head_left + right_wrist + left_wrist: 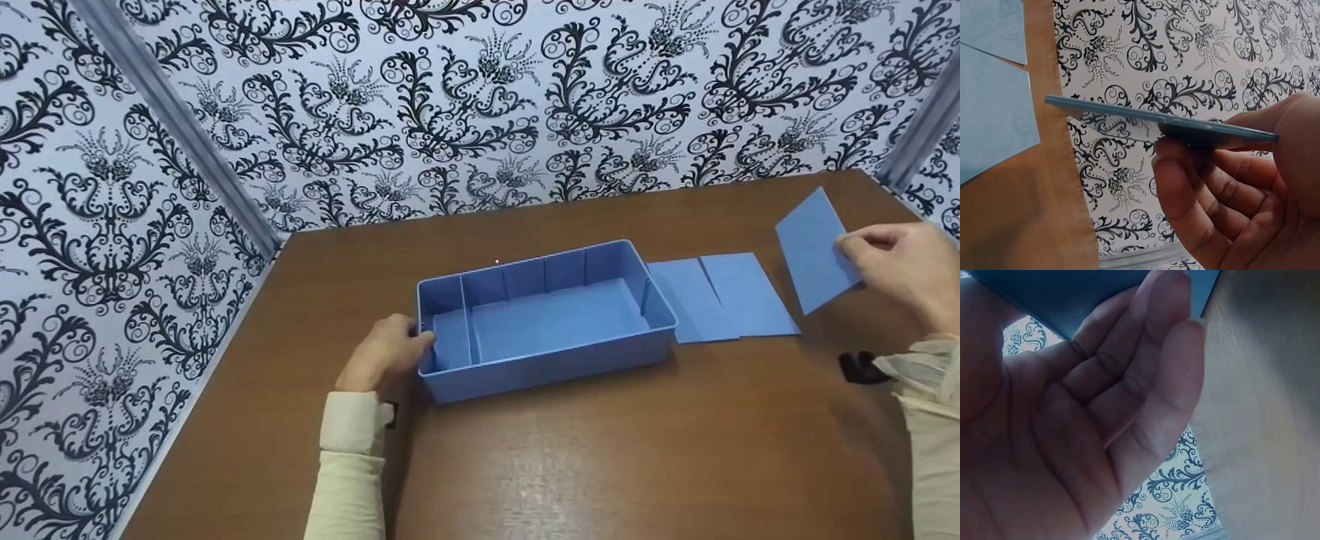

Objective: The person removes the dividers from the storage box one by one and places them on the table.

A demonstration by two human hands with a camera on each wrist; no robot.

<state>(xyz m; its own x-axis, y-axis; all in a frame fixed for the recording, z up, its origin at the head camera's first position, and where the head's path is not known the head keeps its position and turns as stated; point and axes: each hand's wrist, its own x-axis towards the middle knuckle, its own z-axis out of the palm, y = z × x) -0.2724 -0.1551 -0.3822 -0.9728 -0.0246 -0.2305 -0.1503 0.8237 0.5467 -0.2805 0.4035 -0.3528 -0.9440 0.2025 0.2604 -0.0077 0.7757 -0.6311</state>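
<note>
A blue rectangular tray [555, 360] rests on the brown table, with one divider [469, 322] standing across it near its left end. My left hand [386, 349] grips the tray's left wall, thumb over the rim and fingers outside; the left wrist view shows these fingers against the blue wall [1067, 298]. To the right of the tray, my right hand [911, 266] pinches a flat blue panel [817, 251] by its right edge, tilted up above the table. In the right wrist view the panel [1129, 112] appears edge-on between thumb and fingers.
Two flat blue panels [750, 296] lie side by side on the table [600, 450] against the tray's right end, partly overlapping. A patterned wall [480, 97] stands behind the table, and another [97, 262] runs along its left side.
</note>
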